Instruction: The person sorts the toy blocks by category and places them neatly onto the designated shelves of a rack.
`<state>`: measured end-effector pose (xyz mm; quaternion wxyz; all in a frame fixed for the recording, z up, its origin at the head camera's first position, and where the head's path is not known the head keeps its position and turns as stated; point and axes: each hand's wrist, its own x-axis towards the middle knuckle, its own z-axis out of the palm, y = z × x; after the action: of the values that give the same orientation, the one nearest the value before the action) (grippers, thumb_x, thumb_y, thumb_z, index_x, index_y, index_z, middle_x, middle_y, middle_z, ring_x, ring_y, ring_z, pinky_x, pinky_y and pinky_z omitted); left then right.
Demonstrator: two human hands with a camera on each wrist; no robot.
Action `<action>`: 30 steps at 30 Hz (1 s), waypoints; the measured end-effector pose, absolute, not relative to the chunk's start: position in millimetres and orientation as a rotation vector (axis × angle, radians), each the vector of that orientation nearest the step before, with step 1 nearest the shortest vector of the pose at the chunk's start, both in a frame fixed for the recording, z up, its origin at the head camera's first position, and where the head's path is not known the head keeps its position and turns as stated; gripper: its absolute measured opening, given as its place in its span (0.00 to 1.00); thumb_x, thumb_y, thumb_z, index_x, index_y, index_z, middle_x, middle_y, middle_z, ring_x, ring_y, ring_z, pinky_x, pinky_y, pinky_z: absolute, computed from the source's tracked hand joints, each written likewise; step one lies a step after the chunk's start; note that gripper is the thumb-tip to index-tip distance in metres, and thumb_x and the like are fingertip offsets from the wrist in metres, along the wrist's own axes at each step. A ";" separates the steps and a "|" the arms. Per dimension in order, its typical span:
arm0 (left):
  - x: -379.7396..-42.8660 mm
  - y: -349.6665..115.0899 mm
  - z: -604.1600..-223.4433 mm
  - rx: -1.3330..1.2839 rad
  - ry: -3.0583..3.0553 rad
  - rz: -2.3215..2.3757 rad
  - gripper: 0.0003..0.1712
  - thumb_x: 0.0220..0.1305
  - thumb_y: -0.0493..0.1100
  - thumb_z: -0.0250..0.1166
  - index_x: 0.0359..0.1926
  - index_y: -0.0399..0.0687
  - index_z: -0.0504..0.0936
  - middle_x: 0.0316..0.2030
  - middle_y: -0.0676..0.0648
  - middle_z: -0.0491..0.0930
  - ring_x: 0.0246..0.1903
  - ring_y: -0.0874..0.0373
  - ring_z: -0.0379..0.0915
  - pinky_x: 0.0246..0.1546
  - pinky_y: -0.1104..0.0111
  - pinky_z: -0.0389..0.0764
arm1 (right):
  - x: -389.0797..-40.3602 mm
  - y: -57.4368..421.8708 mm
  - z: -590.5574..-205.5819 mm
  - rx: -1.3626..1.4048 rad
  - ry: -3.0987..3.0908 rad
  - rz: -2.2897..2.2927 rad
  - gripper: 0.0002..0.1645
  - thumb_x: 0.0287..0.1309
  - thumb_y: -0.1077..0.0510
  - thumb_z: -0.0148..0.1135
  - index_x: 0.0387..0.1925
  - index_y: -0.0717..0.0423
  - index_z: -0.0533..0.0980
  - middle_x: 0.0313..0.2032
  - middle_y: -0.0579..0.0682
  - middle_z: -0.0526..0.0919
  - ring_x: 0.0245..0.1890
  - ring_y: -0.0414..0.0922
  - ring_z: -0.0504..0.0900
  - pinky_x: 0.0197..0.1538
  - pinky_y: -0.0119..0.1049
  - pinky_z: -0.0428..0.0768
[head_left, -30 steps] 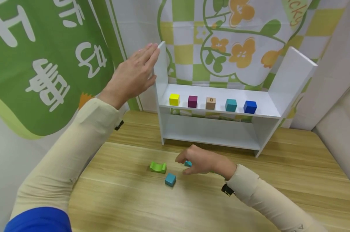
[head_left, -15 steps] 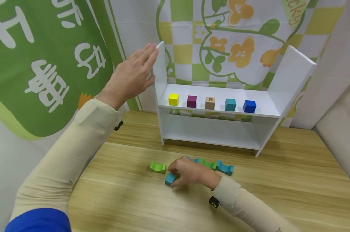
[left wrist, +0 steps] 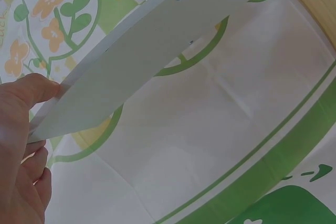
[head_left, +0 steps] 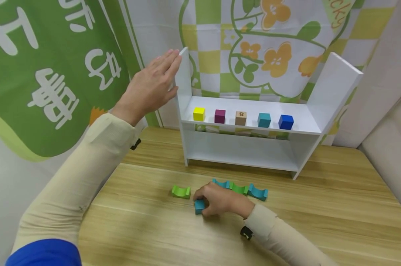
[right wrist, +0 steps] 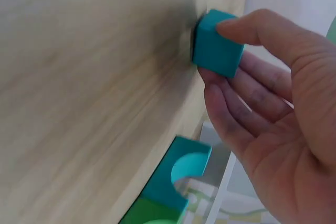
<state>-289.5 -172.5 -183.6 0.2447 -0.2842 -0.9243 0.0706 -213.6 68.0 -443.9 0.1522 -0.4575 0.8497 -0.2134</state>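
Note:
In the head view my right hand pinches a teal-blue cube low over the table. The right wrist view has the cube between thumb and fingertips; whether its underside touches the wood, I cannot tell. Up at the left, my left hand lies with straight fingers against the upper part of the white shelf's left side panel. In the left wrist view the thumb touches the panel's front edge.
Several cubes, among them yellow, purple and dark blue, stand spaced along the upper shelf board. A green arch block lies left of my right hand. Beyond it sit two blue arches and a green arch in a row.
My right hand came left and down to the blue cube, took hold of it, then shifted it slightly right and turned it. The left hand stays at the shelf panel.

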 end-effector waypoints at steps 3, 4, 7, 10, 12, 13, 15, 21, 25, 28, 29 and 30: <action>-289.4 -172.7 -183.6 -0.779 -2.519 0.195 0.44 0.80 0.45 0.56 0.84 0.33 0.45 0.85 0.36 0.45 0.85 0.42 0.44 0.87 0.53 0.49 | -215.3 78.0 -443.1 -1.337 2.424 -0.598 0.24 0.58 0.63 0.75 0.57 0.59 0.85 0.53 0.49 0.90 0.47 0.34 0.85 0.51 0.22 0.84; -289.4 -172.7 -183.6 -0.780 -2.517 0.195 0.44 0.80 0.44 0.56 0.84 0.33 0.45 0.85 0.36 0.45 0.85 0.42 0.44 0.87 0.53 0.49 | -215.5 81.9 -442.5 -1.345 2.422 -0.596 0.24 0.58 0.63 0.76 0.57 0.59 0.85 0.54 0.50 0.90 0.48 0.35 0.86 0.52 0.23 0.84; -289.6 -172.6 -183.6 -0.784 -2.509 0.193 0.43 0.80 0.44 0.57 0.83 0.33 0.46 0.85 0.36 0.46 0.85 0.42 0.45 0.87 0.53 0.49 | -215.0 94.8 -438.6 -1.339 2.412 -0.611 0.24 0.58 0.65 0.75 0.57 0.61 0.84 0.54 0.52 0.90 0.51 0.39 0.88 0.53 0.25 0.86; -289.7 -172.5 -183.6 -0.786 -2.505 0.194 0.43 0.80 0.44 0.57 0.83 0.32 0.46 0.84 0.36 0.47 0.84 0.42 0.45 0.87 0.53 0.49 | -213.5 108.1 -434.3 -1.262 2.411 -0.624 0.25 0.59 0.66 0.74 0.59 0.61 0.83 0.56 0.52 0.89 0.55 0.44 0.88 0.55 0.29 0.87; -289.8 -172.5 -183.6 -0.785 -2.508 0.196 0.43 0.80 0.44 0.57 0.83 0.32 0.46 0.84 0.36 0.46 0.85 0.42 0.45 0.87 0.53 0.49 | -213.5 116.9 -432.0 -1.203 2.422 -0.625 0.25 0.60 0.65 0.73 0.60 0.61 0.83 0.56 0.52 0.89 0.56 0.46 0.88 0.57 0.33 0.89; -289.9 -172.6 -183.6 -0.785 -2.510 0.196 0.43 0.80 0.44 0.57 0.83 0.32 0.46 0.84 0.36 0.46 0.85 0.42 0.45 0.87 0.53 0.49 | -213.6 121.3 -430.6 -1.185 2.426 -0.627 0.25 0.61 0.65 0.73 0.60 0.61 0.83 0.57 0.52 0.89 0.57 0.47 0.88 0.57 0.35 0.89; -290.0 -172.9 -183.4 -0.784 -2.512 0.197 0.44 0.80 0.44 0.57 0.83 0.32 0.46 0.85 0.36 0.46 0.85 0.42 0.45 0.87 0.53 0.49 | -214.6 130.8 -428.0 -1.178 2.443 -0.620 0.25 0.61 0.65 0.72 0.60 0.61 0.83 0.57 0.53 0.89 0.58 0.49 0.88 0.58 0.39 0.90; -289.5 -172.7 -183.6 -0.778 -2.522 0.202 0.44 0.80 0.44 0.57 0.83 0.33 0.45 0.85 0.36 0.45 0.85 0.42 0.44 0.87 0.53 0.49 | -218.7 161.9 -419.8 -1.241 2.484 -0.658 0.23 0.55 0.67 0.72 0.55 0.64 0.85 0.53 0.53 0.90 0.50 0.43 0.88 0.54 0.40 0.92; -288.8 -172.5 -183.9 -0.778 -2.521 0.202 0.44 0.80 0.44 0.57 0.83 0.33 0.46 0.85 0.36 0.45 0.85 0.42 0.44 0.86 0.53 0.50 | -220.9 184.7 -411.4 -1.261 2.512 -0.654 0.22 0.54 0.67 0.72 0.53 0.64 0.86 0.51 0.53 0.91 0.46 0.41 0.89 0.50 0.40 0.93; -288.8 -172.5 -183.9 -0.776 -2.518 0.203 0.43 0.80 0.44 0.57 0.83 0.33 0.46 0.85 0.36 0.45 0.85 0.42 0.44 0.86 0.53 0.50 | -222.0 202.9 -404.4 -1.215 2.523 -0.635 0.22 0.56 0.66 0.73 0.54 0.64 0.85 0.51 0.54 0.91 0.47 0.44 0.90 0.50 0.41 0.93; -288.9 -172.6 -183.9 -0.773 -2.517 0.203 0.43 0.80 0.44 0.56 0.83 0.33 0.46 0.85 0.36 0.46 0.85 0.42 0.45 0.86 0.53 0.50 | -222.3 208.8 -402.0 -1.203 2.524 -0.628 0.22 0.56 0.66 0.73 0.55 0.64 0.85 0.52 0.55 0.91 0.48 0.46 0.91 0.51 0.41 0.93; -289.0 -172.7 -184.0 -0.771 -2.516 0.202 0.43 0.80 0.44 0.56 0.83 0.33 0.46 0.85 0.37 0.46 0.85 0.42 0.45 0.86 0.53 0.50 | -222.4 214.8 -399.8 -1.181 2.525 -0.621 0.23 0.57 0.65 0.74 0.55 0.64 0.84 0.52 0.55 0.91 0.48 0.47 0.91 0.51 0.42 0.93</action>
<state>-289.0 -172.7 -184.0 0.2487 -0.2830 -0.9233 0.0743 -222.4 214.8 -399.8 0.1425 -0.4095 0.8751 -0.2151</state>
